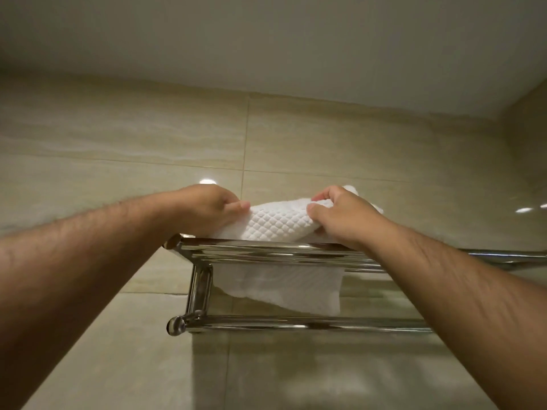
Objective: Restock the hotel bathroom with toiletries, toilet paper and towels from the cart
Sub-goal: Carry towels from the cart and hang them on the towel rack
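Head view: left hand (207,207) and right hand (340,214) pinch the white towel (275,223) with curled fingers (238,206), probably to lay it flat on top of the rack (266,253), near its left end.

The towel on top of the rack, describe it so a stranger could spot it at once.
On the beige tiled wall hangs a chrome rack. The white towel lies on its top shelf, gripped by the left hand and right hand. Its raised diamond weave and top position set it apart from the white cloth hanging below.
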